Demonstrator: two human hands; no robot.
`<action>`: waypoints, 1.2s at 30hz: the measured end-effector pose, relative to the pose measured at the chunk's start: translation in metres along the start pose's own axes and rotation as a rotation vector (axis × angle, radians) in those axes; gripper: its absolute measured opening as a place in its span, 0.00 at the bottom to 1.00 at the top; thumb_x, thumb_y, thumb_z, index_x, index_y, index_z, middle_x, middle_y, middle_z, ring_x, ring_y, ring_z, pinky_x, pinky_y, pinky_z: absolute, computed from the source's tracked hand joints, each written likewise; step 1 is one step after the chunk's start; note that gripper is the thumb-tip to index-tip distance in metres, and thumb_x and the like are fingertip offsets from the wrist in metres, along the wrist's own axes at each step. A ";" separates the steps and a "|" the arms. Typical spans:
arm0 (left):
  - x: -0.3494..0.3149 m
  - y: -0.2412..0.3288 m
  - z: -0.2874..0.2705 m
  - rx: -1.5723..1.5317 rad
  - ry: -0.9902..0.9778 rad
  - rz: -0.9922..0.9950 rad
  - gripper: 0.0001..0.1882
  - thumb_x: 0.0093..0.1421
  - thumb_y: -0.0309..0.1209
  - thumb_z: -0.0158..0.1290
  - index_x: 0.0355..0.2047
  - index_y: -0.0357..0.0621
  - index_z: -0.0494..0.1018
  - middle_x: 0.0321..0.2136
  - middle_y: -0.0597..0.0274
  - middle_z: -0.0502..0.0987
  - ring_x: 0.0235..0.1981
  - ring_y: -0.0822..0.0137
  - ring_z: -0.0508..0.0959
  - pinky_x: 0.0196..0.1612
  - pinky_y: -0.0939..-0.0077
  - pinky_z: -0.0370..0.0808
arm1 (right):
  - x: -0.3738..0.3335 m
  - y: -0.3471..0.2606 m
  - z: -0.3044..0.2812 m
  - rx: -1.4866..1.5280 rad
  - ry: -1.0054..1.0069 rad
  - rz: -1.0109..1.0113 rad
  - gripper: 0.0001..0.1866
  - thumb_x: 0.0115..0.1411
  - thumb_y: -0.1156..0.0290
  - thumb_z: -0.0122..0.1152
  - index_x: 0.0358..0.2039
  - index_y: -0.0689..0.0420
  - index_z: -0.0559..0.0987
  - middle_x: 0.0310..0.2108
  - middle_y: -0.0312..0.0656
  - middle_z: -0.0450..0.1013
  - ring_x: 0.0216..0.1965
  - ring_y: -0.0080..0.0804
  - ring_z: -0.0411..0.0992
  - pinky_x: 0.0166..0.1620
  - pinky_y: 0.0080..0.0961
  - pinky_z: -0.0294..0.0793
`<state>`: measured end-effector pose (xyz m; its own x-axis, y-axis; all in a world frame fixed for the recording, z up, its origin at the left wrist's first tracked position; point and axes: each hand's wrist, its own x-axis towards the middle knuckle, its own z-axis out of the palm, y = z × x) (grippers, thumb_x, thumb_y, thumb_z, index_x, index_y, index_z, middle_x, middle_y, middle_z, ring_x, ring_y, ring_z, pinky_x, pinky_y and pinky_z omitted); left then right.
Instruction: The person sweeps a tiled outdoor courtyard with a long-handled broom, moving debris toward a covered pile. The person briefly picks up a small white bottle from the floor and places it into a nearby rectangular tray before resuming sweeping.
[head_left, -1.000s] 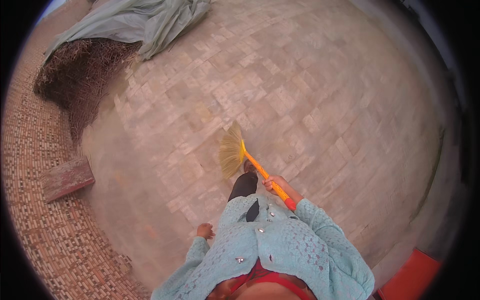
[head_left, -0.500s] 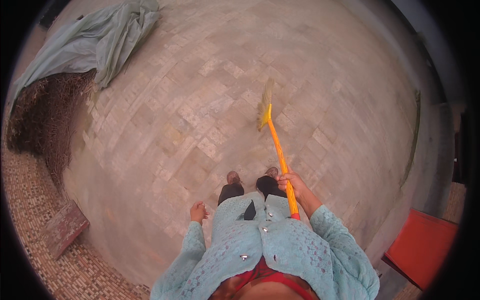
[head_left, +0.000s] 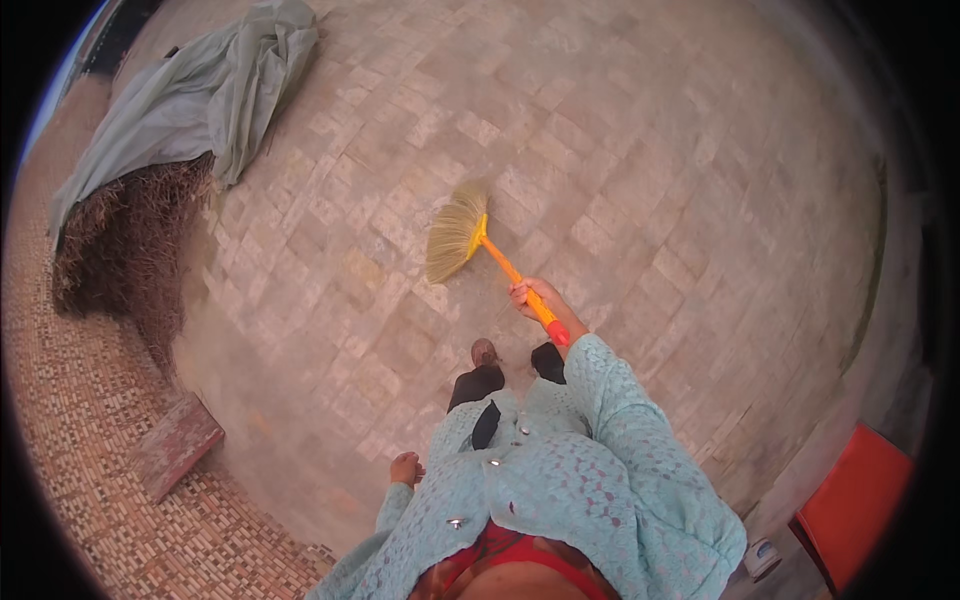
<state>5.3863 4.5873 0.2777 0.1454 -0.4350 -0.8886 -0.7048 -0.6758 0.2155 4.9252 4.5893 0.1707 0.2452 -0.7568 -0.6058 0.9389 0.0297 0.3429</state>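
My right hand (head_left: 545, 303) is wrapped round the orange handle of a broom (head_left: 503, 262), near its red end cap. The broom slants away to the far left, its fan of pale yellowish bristles (head_left: 455, 238) spread over the paved floor (head_left: 370, 270) ahead of my feet. A yellow collar joins bristles and handle. Low at my left side hangs my left hand (head_left: 406, 469), its fingers curled in, with nothing visible in them. Both arms wear light blue lacy sleeves.
At the far left, a pale green sheet (head_left: 215, 95) partly covers a heap of brown twigs (head_left: 135, 235). A worn reddish board (head_left: 178, 447) lies on the patterned tiled strip (head_left: 75, 420). A red flat-topped object (head_left: 850, 505) stands at the near right, beside a small whitish container (head_left: 762, 558).
The broom head has swung left, and its bristles now face me broadside. My right hand has moved forward and left with the handle. My left hand sits lower in view.
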 end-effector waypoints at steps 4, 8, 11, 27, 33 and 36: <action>0.018 0.022 0.024 -0.019 -0.063 0.085 0.15 0.50 0.30 0.45 0.39 0.40 0.65 0.16 0.63 0.68 0.13 0.69 0.71 0.13 0.76 0.67 | -0.074 -0.055 -0.034 0.090 0.012 -0.226 0.05 0.44 0.82 0.44 0.24 0.66 0.61 0.18 0.40 0.61 0.11 0.19 0.57 0.13 0.13 0.61; 0.023 0.076 0.052 -0.011 -0.124 0.158 0.15 0.50 0.30 0.45 0.39 0.40 0.65 0.17 0.62 0.68 0.12 0.69 0.70 0.12 0.77 0.68 | -0.145 -0.077 -0.070 -0.064 0.173 -0.517 0.12 0.44 0.84 0.43 0.32 0.61 0.60 0.19 0.40 0.61 0.11 0.18 0.57 0.13 0.13 0.59; 0.015 0.112 0.067 0.068 -0.148 0.203 0.16 0.51 0.31 0.45 0.41 0.41 0.64 0.18 0.62 0.68 0.14 0.68 0.72 0.14 0.76 0.69 | -0.205 -0.061 -0.071 -0.218 0.295 -0.731 0.22 0.44 0.84 0.42 0.40 0.51 0.57 0.20 0.40 0.61 0.12 0.17 0.57 0.13 0.13 0.58; 0.004 0.222 0.107 0.288 -0.200 0.422 0.15 0.50 0.30 0.46 0.39 0.40 0.66 0.16 0.63 0.68 0.13 0.71 0.68 0.13 0.78 0.66 | -0.227 0.008 -0.096 -0.081 0.048 -0.479 0.32 0.42 0.87 0.45 0.50 0.49 0.57 0.21 0.42 0.63 0.11 0.19 0.58 0.12 0.16 0.58; 0.056 0.270 0.121 0.429 -0.301 0.432 0.15 0.49 0.30 0.46 0.39 0.41 0.66 0.17 0.62 0.68 0.14 0.69 0.70 0.14 0.76 0.68 | -0.257 -0.027 -0.096 -0.365 0.427 -0.640 0.30 0.42 0.86 0.48 0.48 0.53 0.57 0.17 0.39 0.62 0.11 0.21 0.59 0.13 0.18 0.61; 0.069 0.310 0.159 0.623 -0.332 0.439 0.15 0.50 0.30 0.46 0.39 0.41 0.66 0.17 0.62 0.68 0.14 0.69 0.70 0.13 0.75 0.69 | -0.280 -0.028 -0.082 -0.422 0.688 -0.782 0.34 0.42 0.86 0.48 0.52 0.53 0.53 0.15 0.37 0.61 0.11 0.22 0.59 0.13 0.18 0.60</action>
<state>5.0676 4.4422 0.2193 -0.3760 -0.3181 -0.8703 -0.9193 0.0098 0.3935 4.8503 4.8540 0.2721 -0.4884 -0.1470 -0.8601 0.8677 0.0224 -0.4966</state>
